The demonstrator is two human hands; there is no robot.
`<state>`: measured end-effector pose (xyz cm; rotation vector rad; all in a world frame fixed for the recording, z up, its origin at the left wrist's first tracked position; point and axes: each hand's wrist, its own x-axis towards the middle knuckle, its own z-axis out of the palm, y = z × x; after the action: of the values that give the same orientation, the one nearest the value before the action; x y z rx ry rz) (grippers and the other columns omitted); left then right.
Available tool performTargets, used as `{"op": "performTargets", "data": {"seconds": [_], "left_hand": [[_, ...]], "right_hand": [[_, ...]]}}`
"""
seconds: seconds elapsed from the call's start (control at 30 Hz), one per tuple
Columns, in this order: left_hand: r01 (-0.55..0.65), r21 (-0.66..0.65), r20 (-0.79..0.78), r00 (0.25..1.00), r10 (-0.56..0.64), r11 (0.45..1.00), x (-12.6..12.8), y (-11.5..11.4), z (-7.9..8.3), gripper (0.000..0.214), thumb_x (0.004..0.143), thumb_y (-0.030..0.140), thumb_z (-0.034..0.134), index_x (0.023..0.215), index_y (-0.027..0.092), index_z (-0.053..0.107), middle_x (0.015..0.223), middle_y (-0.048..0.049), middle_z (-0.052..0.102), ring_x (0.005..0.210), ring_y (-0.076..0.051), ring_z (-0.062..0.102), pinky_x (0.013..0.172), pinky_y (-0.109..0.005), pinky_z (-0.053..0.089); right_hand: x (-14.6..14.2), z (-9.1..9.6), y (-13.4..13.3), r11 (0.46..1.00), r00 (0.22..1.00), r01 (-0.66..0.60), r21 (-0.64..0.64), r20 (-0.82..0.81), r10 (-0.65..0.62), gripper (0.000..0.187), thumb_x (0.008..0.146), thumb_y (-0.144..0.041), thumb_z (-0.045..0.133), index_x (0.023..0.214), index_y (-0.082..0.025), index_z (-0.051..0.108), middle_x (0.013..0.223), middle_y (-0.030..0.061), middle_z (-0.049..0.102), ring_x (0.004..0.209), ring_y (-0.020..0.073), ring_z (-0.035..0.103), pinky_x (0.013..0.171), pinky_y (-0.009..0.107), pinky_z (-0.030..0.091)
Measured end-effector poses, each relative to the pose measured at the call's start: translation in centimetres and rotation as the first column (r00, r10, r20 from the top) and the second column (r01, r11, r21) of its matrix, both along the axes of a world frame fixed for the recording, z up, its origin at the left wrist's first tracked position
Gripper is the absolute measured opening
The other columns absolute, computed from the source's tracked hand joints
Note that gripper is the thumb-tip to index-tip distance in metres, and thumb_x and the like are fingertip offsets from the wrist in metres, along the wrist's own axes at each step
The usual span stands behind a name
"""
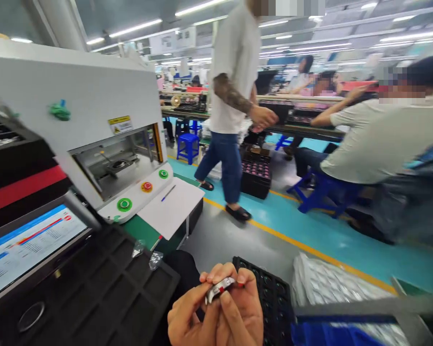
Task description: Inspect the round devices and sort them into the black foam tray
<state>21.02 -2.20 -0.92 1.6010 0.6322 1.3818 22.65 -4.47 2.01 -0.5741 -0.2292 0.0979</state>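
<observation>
Low in the middle of the view, my left hand and my right hand meet around a small silver watch case. A red bit shows on its side, and a lug sticks out at its left end. The fingers of both hands pinch it from the edges, so much of it is hidden. Behind my right hand lies a black tray with rows of round pockets. To the left is a large black compartment tray with a clear ring in it.
A white machine with green and red buttons stands at the left, above a screen. Paper with a pen lies beside it. One person walks past; another person sits right. Wrapped trays lie lower right.
</observation>
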Motion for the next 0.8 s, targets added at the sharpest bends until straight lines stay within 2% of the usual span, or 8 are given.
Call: {"op": "performTargets", "data": {"seconds": [0.13,0.23,0.3,0.37,0.47,0.57,0.67,0.8], "left_hand": [[-0.196,-0.007,-0.07,0.978,0.195,0.981,-0.7,2.6,-0.7,0.031,0.083,0.053,0.073,0.073,0.023,0.076,0.065,-0.0007,0.075,0.052,-0.016,0.071,0.051,-0.018,0.057],[-0.308,0.049,-0.124,0.942,0.311,0.95,-1.9,4.8,-1.2,0.017,0.085,0.038,0.074,0.076,0.023,0.075,0.066,0.0008,0.075,0.052,-0.015,0.07,0.05,-0.019,0.057],[-0.303,0.135,-0.147,0.935,0.322,0.943,-3.0,6.1,-1.2,0.006,0.086,0.028,0.071,0.083,0.024,0.074,0.068,0.0031,0.075,0.051,-0.013,0.069,0.05,-0.017,0.056],[-0.26,0.219,-0.173,0.938,0.3,0.94,-4.0,7.1,-0.9,0.004,0.088,0.025,0.068,0.087,0.023,0.072,0.066,0.0041,0.074,0.046,-0.011,0.065,0.047,-0.017,0.054],[-0.227,0.247,-0.229,0.931,0.284,0.942,-5.5,8.0,-0.5,0.007,0.093,0.024,0.064,0.092,0.02,0.07,0.063,0.0024,0.071,0.043,-0.009,0.059,0.044,-0.018,0.049],[-0.269,0.228,-0.268,0.906,0.326,0.936,-6.9,7.8,-0.6,0.009,0.096,0.021,0.059,0.095,0.019,0.068,0.065,0.0009,0.072,0.044,-0.009,0.056,0.044,-0.019,0.045],[-0.318,0.242,-0.308,0.871,0.383,0.917,-8.4,6.7,-1.0,0.011,0.097,0.022,0.058,0.097,0.019,0.068,0.067,-0.0005,0.073,0.045,-0.009,0.057,0.045,-0.02,0.045],[-0.402,0.233,-0.31,0.832,0.459,0.885,-9.9,4.5,-1.7,0.011,0.097,0.026,0.06,0.097,0.018,0.068,0.068,-0.0007,0.073,0.044,-0.008,0.056,0.046,-0.02,0.045]], "right_hand": [[1.0,-1.4,2.9,0.966,0.954,-0.254,-0.046,0.154,0.258,0.011,0.095,-0.025,0.062,0.102,-0.031,0.056,0.093,-0.0021,0.064,0.091,0.0136,0.065,0.088,0.035,0.057],[1.1,-2.5,5.3,0.909,0.897,-0.408,-0.082,0.147,0.416,0.013,0.096,-0.026,0.062,0.105,-0.031,0.057,0.091,-0.0015,0.064,0.089,0.0142,0.065,0.087,0.037,0.059],[0.6,-2.6,6.5,0.861,0.862,-0.5,-0.095,0.042,0.506,0.014,0.093,-0.025,0.067,0.102,-0.03,0.057,0.087,-0.0028,0.063,0.084,0.0137,0.064,0.083,0.037,0.06],[0.0,-2.2,7.2,0.806,0.812,-0.584,-0.097,-0.072,0.58,0.017,0.088,-0.025,0.073,0.096,-0.028,0.058,0.082,-0.0043,0.063,0.078,0.0126,0.064,0.078,0.034,0.06],[-0.6,-1.6,8.0,0.722,0.722,-0.687,-0.077,-0.186,0.667,0.021,0.084,-0.024,0.077,0.089,-0.024,0.057,0.078,-0.0057,0.062,0.075,0.0098,0.063,0.075,0.026,0.059],[-1.5,-1.7,8.4,0.636,0.621,-0.771,-0.033,-0.259,0.74,0.024,0.081,-0.019,0.077,0.086,-0.022,0.054,0.078,-0.0063,0.063,0.075,0.0082,0.062,0.074,0.022,0.059],[-2.8,-2.3,8.0,0.565,0.537,-0.825,0.013,-0.293,0.791,0.026,0.079,-0.015,0.076,0.084,-0.021,0.052,0.077,-0.0071,0.063,0.073,0.0079,0.06,0.073,0.021,0.059],[-4.2,-3.0,6.2,0.51,0.496,-0.859,-0.029,-0.292,0.818,0.024,0.08,-0.016,0.076,0.089,-0.022,0.054,0.078,-0.0076,0.063,0.074,0.0078,0.062,0.077,0.022,0.059]]}}
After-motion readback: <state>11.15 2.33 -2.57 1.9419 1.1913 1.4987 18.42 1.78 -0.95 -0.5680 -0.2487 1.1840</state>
